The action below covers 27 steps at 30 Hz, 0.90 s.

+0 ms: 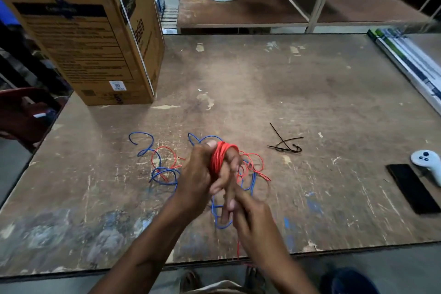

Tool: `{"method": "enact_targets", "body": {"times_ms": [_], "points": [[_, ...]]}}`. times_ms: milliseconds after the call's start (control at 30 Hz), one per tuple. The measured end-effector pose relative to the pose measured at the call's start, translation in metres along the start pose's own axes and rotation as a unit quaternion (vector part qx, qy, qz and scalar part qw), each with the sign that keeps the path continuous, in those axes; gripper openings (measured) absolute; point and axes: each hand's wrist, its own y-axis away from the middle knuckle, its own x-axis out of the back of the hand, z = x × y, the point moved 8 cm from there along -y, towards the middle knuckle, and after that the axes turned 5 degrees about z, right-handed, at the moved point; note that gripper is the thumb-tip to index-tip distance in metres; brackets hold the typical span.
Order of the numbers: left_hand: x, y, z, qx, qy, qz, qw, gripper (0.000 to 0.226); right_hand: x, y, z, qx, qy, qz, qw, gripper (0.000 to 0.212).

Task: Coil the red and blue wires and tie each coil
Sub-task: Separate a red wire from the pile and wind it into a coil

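The left hand [200,172] is raised above the table [310,93], fingers curled, and holds a tight bundle of red wire [220,157] wound in several turns around the hand, with the thumb lying against the top of the turns. The right hand [253,219] sits just below and nearer the body; its fingers are partly extended toward the left hand, and a red strand runs down past it toward the table edge. Whether it pinches that strand cannot be told, as the frame is blurred there.

Loose red loops spill to the right of the left hand and more lie to its left, tangled with the blue wire [164,172], which lies uncoiled on the table beneath and beside both hands.

Handling, as a judgement: the wire appears light, thin and springy. It holds curves but is likely to spring open if released, so the coil should be gripped across all turns at one point. The smooth jacket may slip; keep tension on the feeding strand. The tangle with the blue wire may snag.

Black cable ties [285,144] lie to the right, apart from the wires. Further right are a black phone [412,188] and a white controller [427,161]; a cardboard box [88,38] stands at the far left.
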Motion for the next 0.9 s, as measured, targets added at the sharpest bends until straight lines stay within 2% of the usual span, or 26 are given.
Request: {"method": "enact_targets", "body": {"times_ms": [67,133,233,300,367,467,567,633,667,733,800,900], "points": [[0.014,-0.007,-0.002,-0.032,-0.02,0.097,0.995,0.06,-0.005,0.014,-0.008,-0.022,0.01,-0.027,0.999,0.037],[0.027,-0.012,-0.006,-0.081,-0.105,0.148,0.98,0.061,-0.006,0.022,-0.019,-0.029,-0.003,-0.073,0.997,0.026],[0.035,-0.013,-0.011,-0.126,-0.264,0.149,0.945,0.057,0.012,0.017,-0.032,-0.049,-0.048,-0.06,0.996,0.022],[0.03,-0.009,-0.015,-0.147,-0.367,0.128,0.909,0.05,0.031,0.005,-0.039,-0.047,-0.031,-0.035,0.998,0.022],[0.026,-0.005,-0.022,-0.145,-0.401,0.113,0.898,0.05,0.049,-0.01,-0.041,-0.037,-0.003,-0.022,0.999,0.02],[0.023,-0.001,-0.038,-0.074,-0.375,0.073,0.921,0.066,0.075,-0.041,-0.028,-0.021,0.043,0.031,0.998,0.019],[0.017,0.006,-0.046,0.006,-0.242,0.021,0.97,0.062,0.074,-0.067,0.006,-0.044,-0.072,0.032,0.996,0.008],[0.008,0.01,-0.045,0.037,-0.18,-0.02,0.983,0.062,0.066,-0.074,0.026,-0.059,-0.169,0.039,0.983,0.002],[0.003,0.011,-0.043,0.046,-0.154,-0.036,0.986,0.062,0.061,-0.073,0.033,-0.06,-0.192,0.049,0.978,0.008],[-0.002,0.008,-0.034,0.038,-0.117,-0.033,0.992,0.062,0.046,-0.063,0.042,-0.067,-0.203,0.062,0.975,0.018],[-0.001,0.003,-0.023,0.003,-0.093,0.003,0.996,0.061,0.027,-0.042,0.044,-0.077,-0.183,0.057,0.978,0.018],[-0.004,-0.004,-0.01,-0.038,-0.03,0.05,0.998,0.052,0.0,-0.011,0.032,-0.056,-0.056,0.023,0.997,0.027]]}}
